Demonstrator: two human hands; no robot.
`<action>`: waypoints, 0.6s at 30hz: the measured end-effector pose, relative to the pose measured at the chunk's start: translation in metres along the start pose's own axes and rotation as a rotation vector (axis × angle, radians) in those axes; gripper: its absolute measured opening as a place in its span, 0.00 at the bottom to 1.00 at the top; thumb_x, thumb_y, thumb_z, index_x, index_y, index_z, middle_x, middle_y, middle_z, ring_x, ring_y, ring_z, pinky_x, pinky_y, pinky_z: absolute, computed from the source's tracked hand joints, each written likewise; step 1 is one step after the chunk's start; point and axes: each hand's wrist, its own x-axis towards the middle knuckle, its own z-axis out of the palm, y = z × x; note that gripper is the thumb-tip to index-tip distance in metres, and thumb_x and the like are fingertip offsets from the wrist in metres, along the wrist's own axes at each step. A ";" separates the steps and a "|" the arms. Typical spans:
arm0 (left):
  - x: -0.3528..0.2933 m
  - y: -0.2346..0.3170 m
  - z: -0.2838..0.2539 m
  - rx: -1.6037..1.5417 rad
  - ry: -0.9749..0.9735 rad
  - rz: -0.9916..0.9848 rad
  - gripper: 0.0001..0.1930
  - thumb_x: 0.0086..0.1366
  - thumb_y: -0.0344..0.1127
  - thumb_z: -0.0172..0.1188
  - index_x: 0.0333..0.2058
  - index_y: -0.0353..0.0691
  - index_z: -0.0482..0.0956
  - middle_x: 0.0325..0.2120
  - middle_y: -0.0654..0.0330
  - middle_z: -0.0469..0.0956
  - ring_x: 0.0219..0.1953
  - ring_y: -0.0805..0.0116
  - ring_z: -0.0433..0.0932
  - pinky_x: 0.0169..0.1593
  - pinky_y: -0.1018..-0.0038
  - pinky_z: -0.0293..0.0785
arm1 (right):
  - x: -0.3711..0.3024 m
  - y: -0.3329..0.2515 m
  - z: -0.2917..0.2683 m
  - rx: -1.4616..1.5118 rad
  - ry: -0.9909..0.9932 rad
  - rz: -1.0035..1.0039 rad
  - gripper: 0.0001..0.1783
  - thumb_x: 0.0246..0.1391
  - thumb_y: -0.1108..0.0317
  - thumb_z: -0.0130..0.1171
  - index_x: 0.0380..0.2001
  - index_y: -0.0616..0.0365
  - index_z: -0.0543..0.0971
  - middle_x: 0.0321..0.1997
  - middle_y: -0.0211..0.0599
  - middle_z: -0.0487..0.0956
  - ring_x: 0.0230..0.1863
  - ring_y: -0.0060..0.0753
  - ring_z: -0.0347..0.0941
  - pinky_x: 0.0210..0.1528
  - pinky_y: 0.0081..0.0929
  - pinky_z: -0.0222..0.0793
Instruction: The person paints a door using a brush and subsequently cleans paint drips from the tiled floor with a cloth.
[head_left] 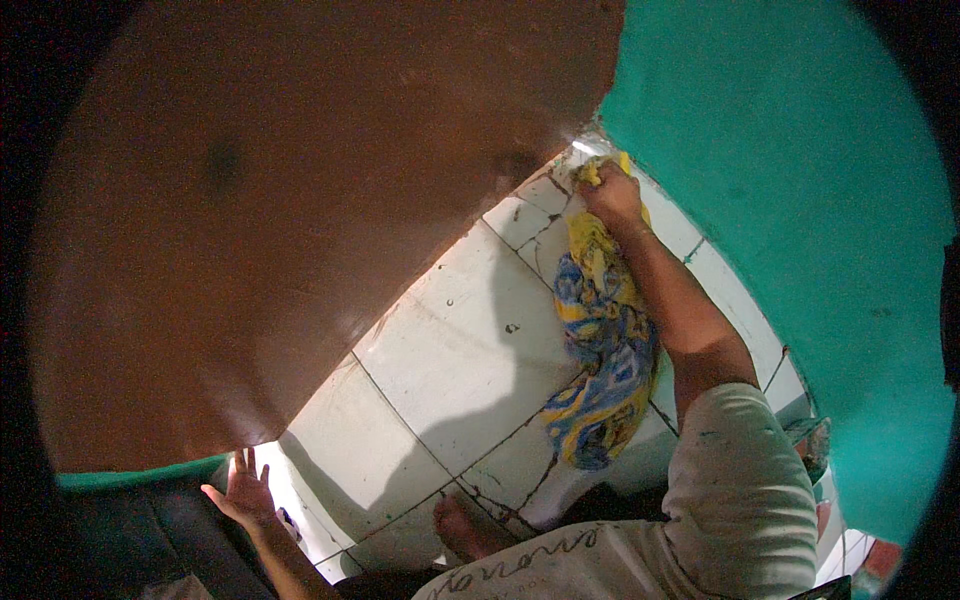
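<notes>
My right hand (pixel 612 198) is closed on one end of a patterned yellow and blue cloth (pixel 605 330). It presses that end to the white tiles near the corner where the brown panel meets the green wall. The rest of the cloth trails back over the floor along my right forearm, bunched and twisted. At the lower left, my left hand (pixel 247 495) has its fingers spread and holds nothing. Its fingertips are at the near end of the brown panel's (pixel 300 220) lower edge; whether they touch it I cannot tell.
White floor tiles (pixel 430 330) with dark joints and stains lie between the panel and the green wall (pixel 790 150). My bare foot (pixel 465 528) rests on them near the bottom. Something dark (pixel 130 540) lies at the lower left. Light shows at the panel's far corner.
</notes>
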 end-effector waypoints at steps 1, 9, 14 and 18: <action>0.012 -0.005 0.009 -0.073 0.263 0.024 0.59 0.57 0.83 0.35 0.66 0.30 0.55 0.68 0.51 0.59 0.71 0.57 0.51 0.65 0.50 0.49 | 0.007 0.000 0.003 -0.037 -0.016 -0.038 0.21 0.51 0.52 0.60 0.37 0.59 0.81 0.41 0.50 0.82 0.43 0.58 0.78 0.51 0.47 0.69; 0.041 -0.001 0.023 -0.227 0.879 0.118 0.60 0.55 0.82 0.38 0.66 0.28 0.54 0.68 0.49 0.56 0.72 0.55 0.47 0.68 0.45 0.31 | 0.033 -0.014 0.031 -0.078 -0.035 0.040 0.17 0.49 0.53 0.58 0.35 0.54 0.83 0.40 0.46 0.83 0.45 0.52 0.78 0.51 0.48 0.65; 0.041 -0.009 0.031 -0.281 0.953 0.138 0.63 0.54 0.84 0.37 0.67 0.25 0.51 0.69 0.51 0.57 0.71 0.54 0.48 0.68 0.42 0.28 | 0.029 -0.027 0.036 -0.202 -0.161 0.003 0.15 0.45 0.58 0.59 0.37 0.49 0.83 0.40 0.39 0.84 0.44 0.48 0.79 0.47 0.49 0.66; 0.038 -0.010 0.027 -0.234 0.949 0.110 0.61 0.55 0.84 0.37 0.66 0.26 0.54 0.68 0.52 0.60 0.70 0.55 0.52 0.67 0.41 0.34 | 0.011 -0.034 0.048 -0.228 -0.271 -0.336 0.15 0.45 0.59 0.58 0.37 0.47 0.84 0.40 0.34 0.84 0.44 0.42 0.79 0.43 0.52 0.66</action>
